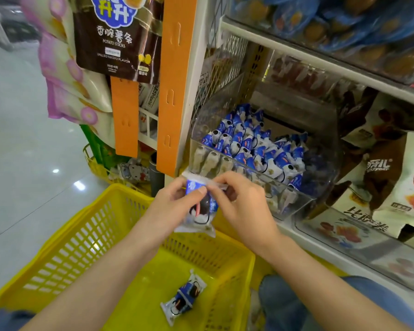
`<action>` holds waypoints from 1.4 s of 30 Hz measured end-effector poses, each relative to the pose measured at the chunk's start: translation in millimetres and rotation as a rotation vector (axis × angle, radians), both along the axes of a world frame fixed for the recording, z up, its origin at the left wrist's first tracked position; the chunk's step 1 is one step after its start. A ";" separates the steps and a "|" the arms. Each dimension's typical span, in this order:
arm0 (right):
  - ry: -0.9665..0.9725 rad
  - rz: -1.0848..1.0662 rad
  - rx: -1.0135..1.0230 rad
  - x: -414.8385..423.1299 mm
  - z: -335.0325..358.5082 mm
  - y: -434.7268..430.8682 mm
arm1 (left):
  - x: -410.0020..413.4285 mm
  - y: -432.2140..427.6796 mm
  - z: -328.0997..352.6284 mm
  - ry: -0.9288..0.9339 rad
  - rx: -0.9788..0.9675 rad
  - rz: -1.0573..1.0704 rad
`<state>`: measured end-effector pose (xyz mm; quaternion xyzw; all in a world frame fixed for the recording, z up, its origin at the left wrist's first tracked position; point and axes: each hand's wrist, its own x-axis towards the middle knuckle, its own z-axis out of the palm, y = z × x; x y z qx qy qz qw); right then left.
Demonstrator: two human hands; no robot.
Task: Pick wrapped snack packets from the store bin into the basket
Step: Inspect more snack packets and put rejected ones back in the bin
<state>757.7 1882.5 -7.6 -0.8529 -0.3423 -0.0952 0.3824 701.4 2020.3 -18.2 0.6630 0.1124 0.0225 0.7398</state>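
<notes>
Head view. Up front, snack packet (202, 209): blue-and-white wrapper, dark round biscuit pic w/ red streak, clear crimped ends; upright, above far rim of yellow basket (65, 235), just near of bin. Left hand (173, 204) curled round packet's left side, thumb on front. Right hand (242, 204) pinching top crimp w/ thumb + forefinger. Second packet (184, 298), same print, flat on basket bottom, toward right. Clear plastic bin (296, 204) on shelf at right, beyond hands; pile of like packets (256, 149) inside, heaped toward left + front wall. Glossy floor (22, 139) at left.
</notes>
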 end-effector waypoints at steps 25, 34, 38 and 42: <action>0.330 0.063 0.107 0.0 2.0 3.3 | -4.8 4.4 -4.3 -0.263 0.606 0.143; -0.137 0.071 -0.105 -3.3 4.7 -0.2 | -1.0 4.6 0.2 -0.191 0.437 0.089; -0.173 -0.021 -0.047 -3.9 6.6 -2.2 | 2.5 3.9 -2.9 -0.143 0.397 0.142; -0.030 -0.106 0.130 -1.6 8.4 -3.2 | 6.1 10.3 -6.5 0.088 0.344 0.151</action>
